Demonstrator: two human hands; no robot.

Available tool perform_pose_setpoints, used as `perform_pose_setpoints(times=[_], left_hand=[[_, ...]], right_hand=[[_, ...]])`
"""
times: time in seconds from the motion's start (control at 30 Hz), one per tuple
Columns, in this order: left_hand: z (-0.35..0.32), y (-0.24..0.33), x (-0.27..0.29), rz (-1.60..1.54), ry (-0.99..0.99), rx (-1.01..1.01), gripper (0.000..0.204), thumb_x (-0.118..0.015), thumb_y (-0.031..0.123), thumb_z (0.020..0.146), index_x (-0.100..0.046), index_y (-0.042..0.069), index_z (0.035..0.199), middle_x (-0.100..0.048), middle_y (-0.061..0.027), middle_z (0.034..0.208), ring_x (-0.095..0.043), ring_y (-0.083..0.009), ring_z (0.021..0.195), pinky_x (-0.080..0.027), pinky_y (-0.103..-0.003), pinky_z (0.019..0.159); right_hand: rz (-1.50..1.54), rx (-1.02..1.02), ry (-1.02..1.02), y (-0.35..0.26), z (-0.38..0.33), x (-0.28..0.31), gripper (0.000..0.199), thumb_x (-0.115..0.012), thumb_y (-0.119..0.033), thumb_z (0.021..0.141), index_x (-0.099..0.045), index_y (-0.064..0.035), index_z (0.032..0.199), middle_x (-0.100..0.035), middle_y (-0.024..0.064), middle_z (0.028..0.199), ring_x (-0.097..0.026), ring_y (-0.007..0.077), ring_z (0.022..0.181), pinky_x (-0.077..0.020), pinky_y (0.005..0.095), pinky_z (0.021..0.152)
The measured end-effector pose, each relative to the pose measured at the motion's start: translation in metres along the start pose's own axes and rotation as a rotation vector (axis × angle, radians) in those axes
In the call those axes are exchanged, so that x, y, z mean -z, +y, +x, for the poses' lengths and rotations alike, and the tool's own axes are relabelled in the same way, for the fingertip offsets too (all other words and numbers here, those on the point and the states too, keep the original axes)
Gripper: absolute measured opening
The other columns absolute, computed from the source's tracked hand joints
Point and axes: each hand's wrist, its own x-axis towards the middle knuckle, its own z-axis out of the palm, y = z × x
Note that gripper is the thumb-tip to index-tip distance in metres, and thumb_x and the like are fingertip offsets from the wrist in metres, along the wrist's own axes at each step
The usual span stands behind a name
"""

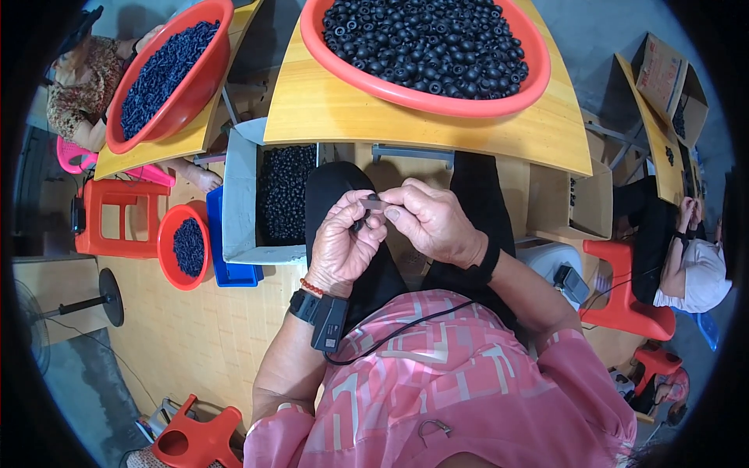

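My left hand (345, 243) is closed, fingers curled round a small black part (359, 224) that is mostly hidden, perhaps one of the black ring-like pieces. My right hand (438, 222) pinches a short, flat greyish strip (374, 204), possibly a small blade, between thumb and forefinger. The strip's other end reaches my left fingertips, so both hands meet above my lap. In front of me, a big red basin (429, 103) on the yellow table (499, 140) is heaped with round black hollow parts (425, 47).
Under the table, an open box (242, 195) full of small black parts stands left of my knee. A second red basin (175, 117) holds dark slim pieces; a smaller red basin (166, 242) sits by a blue tray (234, 273). Red stools (125, 246) and co-workers sit at both sides.
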Motion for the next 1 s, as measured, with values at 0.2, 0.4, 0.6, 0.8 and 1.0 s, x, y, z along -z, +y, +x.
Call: perform_pose_setpoints(times=[0.2, 0.4, 0.6, 0.8, 1.0], left_hand=[[0.000, 0.000, -0.002, 0.027, 0.037, -0.011, 0.013, -0.059, 0.005, 0.093, -0.062, 0.001, 0.105, -0.066, -0.0094, 0.090, -0.060, -0.0165, 0.074, -0.050, -0.031, 0.070], [0.000, -0.001, -0.002, 0.030, 0.049, -0.012, 0.012, -0.059, 0.004, 0.093, -0.062, 0.001, 0.104, -0.066, -0.0084, 0.091, -0.060, -0.0162, 0.074, -0.050, -0.030, 0.069], [0.000, 0.000, 0.001, 0.007, 0.001, -0.016, 0.016, -0.059, 0.001, 0.089, -0.062, 0.000, 0.106, -0.064, -0.0104, 0.096, -0.059, -0.0182, 0.078, -0.051, -0.030, 0.074], [0.002, 0.003, -0.006, 0.087, -0.101, -0.021, 0.013, -0.064, 0.004, 0.090, -0.061, 0.000, 0.102, -0.057, -0.0095, 0.088, -0.052, -0.0156, 0.075, -0.045, -0.027, 0.068], [0.001, -0.001, -0.009, 0.073, -0.072, -0.067, 0.013, -0.064, 0.006, 0.092, -0.062, 0.000, 0.103, -0.060, -0.0112, 0.093, -0.053, -0.0152, 0.077, -0.045, -0.027, 0.069]], right_hand=[[-0.012, 0.051, 0.034, 0.002, 0.000, -0.003, 0.015, -0.065, -0.008, 0.088, -0.065, -0.0005, 0.101, -0.059, 0.0130, 0.080, -0.063, 0.0308, 0.067, -0.0507, 0.0373, 0.059], [-0.014, 0.056, 0.029, 0.003, 0.000, -0.002, 0.018, -0.067, -0.006, 0.085, -0.065, 0.0000, 0.102, -0.058, 0.0129, 0.080, -0.063, 0.0307, 0.067, -0.0512, 0.0374, 0.059], [-0.043, 0.046, 0.005, 0.003, 0.000, -0.003, 0.019, -0.068, -0.007, 0.085, -0.066, -0.0009, 0.103, -0.059, 0.0127, 0.081, -0.064, 0.0310, 0.068, -0.0517, 0.0373, 0.060], [0.054, -0.035, 0.115, 0.031, 0.000, -0.004, 0.018, -0.063, -0.009, 0.091, -0.066, 0.0012, 0.106, -0.064, 0.0145, 0.089, -0.065, 0.0301, 0.073, -0.0525, 0.0353, 0.066], [0.188, -0.196, 0.147, 0.024, -0.007, -0.004, 0.021, -0.064, -0.011, 0.092, -0.064, 0.0037, 0.108, -0.067, 0.0125, 0.093, -0.067, 0.0206, 0.083, -0.0525, 0.0310, 0.075]])
